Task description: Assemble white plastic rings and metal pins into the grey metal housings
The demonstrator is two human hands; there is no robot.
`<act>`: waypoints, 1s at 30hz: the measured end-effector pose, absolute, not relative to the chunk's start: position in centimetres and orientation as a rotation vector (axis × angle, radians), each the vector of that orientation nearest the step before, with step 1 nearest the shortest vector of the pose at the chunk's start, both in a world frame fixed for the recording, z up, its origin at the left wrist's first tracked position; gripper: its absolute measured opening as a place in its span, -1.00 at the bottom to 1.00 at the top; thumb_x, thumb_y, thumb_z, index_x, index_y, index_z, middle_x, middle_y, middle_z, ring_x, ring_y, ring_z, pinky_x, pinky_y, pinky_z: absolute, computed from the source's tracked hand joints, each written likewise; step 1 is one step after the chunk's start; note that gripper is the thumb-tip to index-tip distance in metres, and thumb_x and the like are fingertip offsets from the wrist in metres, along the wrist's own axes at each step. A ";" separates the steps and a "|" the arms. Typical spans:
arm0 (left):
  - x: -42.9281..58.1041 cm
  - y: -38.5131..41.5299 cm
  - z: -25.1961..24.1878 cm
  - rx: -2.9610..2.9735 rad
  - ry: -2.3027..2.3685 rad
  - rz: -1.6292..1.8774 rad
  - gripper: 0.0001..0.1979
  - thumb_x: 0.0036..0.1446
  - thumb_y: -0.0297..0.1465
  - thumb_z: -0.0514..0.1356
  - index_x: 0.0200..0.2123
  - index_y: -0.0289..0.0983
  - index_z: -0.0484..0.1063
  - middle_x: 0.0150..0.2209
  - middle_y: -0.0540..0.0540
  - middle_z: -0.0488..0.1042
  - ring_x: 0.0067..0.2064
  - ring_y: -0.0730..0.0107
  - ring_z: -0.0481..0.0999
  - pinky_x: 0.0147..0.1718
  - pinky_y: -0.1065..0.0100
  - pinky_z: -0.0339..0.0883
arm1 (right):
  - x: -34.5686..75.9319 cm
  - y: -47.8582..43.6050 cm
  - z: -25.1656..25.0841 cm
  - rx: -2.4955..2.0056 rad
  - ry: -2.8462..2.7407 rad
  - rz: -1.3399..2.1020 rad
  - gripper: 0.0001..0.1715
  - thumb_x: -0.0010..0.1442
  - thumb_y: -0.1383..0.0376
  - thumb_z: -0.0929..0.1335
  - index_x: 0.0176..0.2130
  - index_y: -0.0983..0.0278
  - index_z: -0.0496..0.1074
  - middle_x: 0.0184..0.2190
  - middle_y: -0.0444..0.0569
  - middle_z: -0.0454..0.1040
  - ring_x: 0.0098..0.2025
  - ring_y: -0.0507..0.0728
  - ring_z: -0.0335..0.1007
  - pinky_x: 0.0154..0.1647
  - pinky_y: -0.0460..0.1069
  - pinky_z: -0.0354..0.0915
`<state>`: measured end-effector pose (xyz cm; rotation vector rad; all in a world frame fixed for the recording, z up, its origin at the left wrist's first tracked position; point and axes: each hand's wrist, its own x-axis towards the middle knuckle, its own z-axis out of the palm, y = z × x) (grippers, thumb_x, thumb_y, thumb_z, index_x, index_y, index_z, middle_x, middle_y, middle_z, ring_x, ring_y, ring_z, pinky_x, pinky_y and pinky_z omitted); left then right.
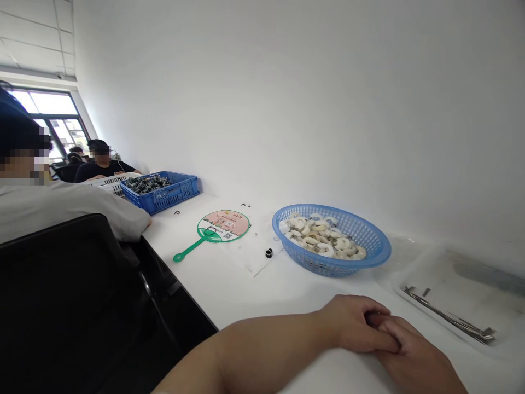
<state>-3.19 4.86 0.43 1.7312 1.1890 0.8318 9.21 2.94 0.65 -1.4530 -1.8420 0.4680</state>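
My left hand (355, 323) and my right hand (418, 355) are clasped together above the white table (303, 298), near its front. The fingers of both are closed and pressed into each other. Whether anything lies between the palms is hidden. Just beyond them stands a blue plastic basket (371, 235), which holds a heap of whitish rings (324, 238). To the right of my hands is a clear plastic tray (459, 284) with several thin metal strips (451, 317) along its near side.
A green-handled hand fan (223, 225) lies left of the basket, with small black rings (268, 253) between them. Farther left is a blue crate (176, 189) of dark parts. A person in grey (74, 208) sits beside a black chair (61, 295); another person (102, 164) sits beyond.
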 end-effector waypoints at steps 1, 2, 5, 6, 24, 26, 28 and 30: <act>-3.2 4.8 0.5 1.736 1.188 0.830 -0.39 -0.18 -0.21 0.25 0.03 -0.14 0.35 -0.04 0.03 0.44 -0.05 0.28 0.43 0.02 0.26 0.30 | 9.3 3.1 0.4 -1.448 -1.843 0.455 -0.85 -0.17 0.19 0.20 -0.60 0.16 0.31 -0.43 -0.11 0.43 -0.39 0.19 0.35 -0.34 0.06 0.24; -3.2 4.8 0.5 1.742 1.185 0.831 -0.40 -0.18 -0.22 0.25 0.02 -0.14 0.35 -0.05 0.03 0.44 -0.06 0.29 0.43 0.02 0.27 0.30 | 9.4 3.2 0.2 -1.433 -1.848 0.440 -0.84 -0.16 0.20 0.20 -0.58 0.16 0.33 -0.41 -0.09 0.43 -0.37 0.19 0.36 -0.32 0.07 0.24; -3.0 4.2 0.5 1.756 1.168 0.864 -0.45 -0.17 -0.29 0.25 -0.02 -0.17 0.38 -0.09 0.02 0.46 -0.09 0.31 0.42 -0.01 0.31 0.31 | 9.7 2.9 -0.1 -1.334 -1.911 0.418 -0.80 -0.13 0.22 0.20 -0.50 0.22 0.36 -0.37 -0.02 0.43 -0.28 0.21 0.36 -0.22 0.07 0.24; -2.9 4.0 0.4 1.755 1.162 0.876 -0.48 -0.17 -0.31 0.25 -0.04 -0.20 0.39 -0.12 0.01 0.47 -0.11 0.32 0.43 -0.03 0.32 0.32 | 9.7 2.6 -0.1 -1.304 -1.943 0.428 -0.79 -0.12 0.24 0.21 -0.48 0.25 0.36 -0.37 0.00 0.42 -0.26 0.21 0.35 -0.21 0.06 0.24; -1.8 3.2 -1.8 1.358 0.894 1.031 -0.57 -0.25 -0.68 0.02 -0.24 -0.34 0.42 -0.35 -0.05 0.48 -0.30 0.39 0.45 -0.30 0.41 0.33 | 10.0 1.0 -1.1 -1.375 -1.837 0.522 -0.89 -0.17 0.33 0.27 -0.49 0.22 0.35 -0.43 -0.09 0.41 -0.39 0.11 0.35 -0.36 0.01 0.29; -1.8 3.1 -1.9 1.315 0.884 1.041 -0.56 -0.28 -0.69 -0.01 -0.28 -0.34 0.43 -0.38 -0.05 0.47 -0.33 0.41 0.44 -0.32 0.41 0.32 | 10.0 0.9 -1.4 -1.368 -1.831 0.513 -0.86 -0.17 0.31 0.28 -0.48 0.18 0.40 -0.43 -0.08 0.43 -0.38 0.12 0.38 -0.36 0.03 0.31; -1.8 3.1 -2.2 1.296 0.881 1.043 -0.57 -0.27 -0.68 -0.01 -0.30 -0.33 0.44 -0.39 -0.06 0.48 -0.33 0.41 0.44 -0.32 0.39 0.32 | 10.0 0.9 -1.9 -1.377 -1.822 0.511 -0.81 -0.19 0.31 0.30 -0.47 0.08 0.44 -0.42 -0.07 0.46 -0.34 0.12 0.42 -0.36 0.01 0.31; -1.9 3.1 -2.6 1.297 0.866 1.047 -0.60 -0.24 -0.66 0.01 -0.29 -0.31 0.45 -0.37 -0.06 0.49 -0.32 0.39 0.45 -0.32 0.38 0.32 | 10.0 1.1 -2.6 -1.395 -1.780 0.495 -0.74 -0.21 0.32 0.31 -0.47 -0.03 0.46 -0.41 -0.04 0.48 -0.29 0.13 0.45 -0.37 0.01 0.29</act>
